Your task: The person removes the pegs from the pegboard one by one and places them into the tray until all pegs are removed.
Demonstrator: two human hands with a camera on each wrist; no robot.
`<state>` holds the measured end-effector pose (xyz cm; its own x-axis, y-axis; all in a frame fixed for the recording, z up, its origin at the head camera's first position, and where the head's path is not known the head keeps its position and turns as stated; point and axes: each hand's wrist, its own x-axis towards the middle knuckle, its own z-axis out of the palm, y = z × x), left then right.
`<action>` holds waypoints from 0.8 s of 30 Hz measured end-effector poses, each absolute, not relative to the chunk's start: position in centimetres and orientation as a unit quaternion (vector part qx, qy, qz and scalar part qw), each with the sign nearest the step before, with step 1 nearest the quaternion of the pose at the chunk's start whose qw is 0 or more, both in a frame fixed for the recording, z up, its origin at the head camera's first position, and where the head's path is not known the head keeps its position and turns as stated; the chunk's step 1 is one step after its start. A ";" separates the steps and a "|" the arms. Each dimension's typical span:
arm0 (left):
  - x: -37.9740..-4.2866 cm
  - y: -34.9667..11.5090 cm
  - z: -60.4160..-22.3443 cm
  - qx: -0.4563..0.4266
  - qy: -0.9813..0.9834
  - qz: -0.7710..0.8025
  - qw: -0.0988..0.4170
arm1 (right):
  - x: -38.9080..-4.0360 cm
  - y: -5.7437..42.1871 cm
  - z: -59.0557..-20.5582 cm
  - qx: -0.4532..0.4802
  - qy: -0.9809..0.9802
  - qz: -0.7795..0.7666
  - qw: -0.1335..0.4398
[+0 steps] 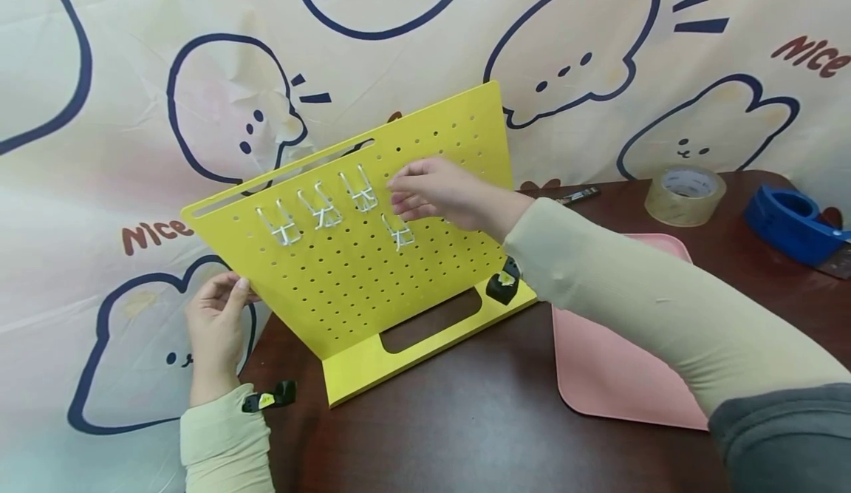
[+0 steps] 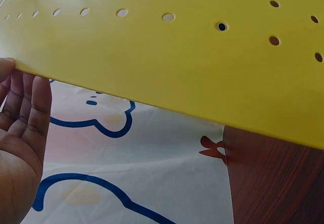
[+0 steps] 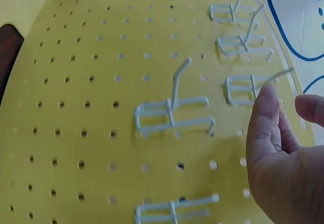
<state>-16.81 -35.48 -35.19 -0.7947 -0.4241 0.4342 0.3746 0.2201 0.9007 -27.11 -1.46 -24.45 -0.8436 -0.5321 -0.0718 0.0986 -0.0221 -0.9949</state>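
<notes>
A yellow pegboard [image 1: 372, 271] stands tilted back on its foot, with several white wire hooks on its face. Thumb on the front and fingers behind, my left hand [image 1: 216, 323] pinches its left edge, which the left wrist view also shows. In front of the upper middle, my right hand [image 1: 439, 191] has its fingers loosely bent, thumb apart, holding nothing. Its fingertips are close to the third hook of the upper row [image 1: 360, 191]. Below them hangs a lower hook [image 3: 172, 115]. Another hook [image 3: 174, 215], hidden behind the hand in the head view, shows at the right wrist view's bottom edge.
A pink tray [image 1: 612, 375] lies on the dark wooden table [image 1: 459, 412], under the right forearm. At the back right are a roll of clear tape [image 1: 685, 196], a blue tape dispenser [image 1: 787, 223] and a slim dark tool [image 1: 580, 196]. A printed cloth [image 1: 412, 72] hangs behind.
</notes>
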 end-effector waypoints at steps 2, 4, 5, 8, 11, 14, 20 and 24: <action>-16.8 -35.4 -35.2 0.017 -0.711 -0.625 0.320 | -27.0 -2.0 -24.6 -0.156 0.652 -0.703 0.237; -16.8 -35.4 -35.3 0.017 -0.706 -0.630 0.323 | -26.8 -2.7 -24.7 -0.151 0.645 -0.707 0.246; -16.8 -35.4 -35.3 0.019 -0.704 -0.631 0.325 | -26.7 -3.0 -24.7 -0.147 0.642 -0.709 0.251; -16.8 -35.3 -35.4 0.022 -0.700 -0.634 0.328 | -26.6 -3.7 -24.8 -0.138 0.633 -0.717 0.259; -16.8 -35.2 -35.4 0.020 -0.700 -0.635 0.324 | -26.5 -4.4 -25.0 -0.122 0.614 -0.732 0.267; -16.9 -35.2 -35.3 0.016 -0.701 -0.636 0.322 | -26.5 -4.7 -25.2 -0.106 0.590 -0.751 0.277; -16.9 -35.2 -35.3 0.019 -0.702 -0.637 0.317 | -26.3 -4.7 -25.4 -0.089 0.562 -0.769 0.290; -16.9 -35.3 -35.3 0.024 -0.700 -0.639 0.319 | -25.8 -4.3 -25.5 -0.104 0.565 -0.763 0.297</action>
<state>-16.88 -35.27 -35.26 -0.7954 -0.4404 0.4164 0.3745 0.1831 0.9090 -25.78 -4.29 -25.48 -0.8015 -0.5710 -0.1773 0.3358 -0.1847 -0.9236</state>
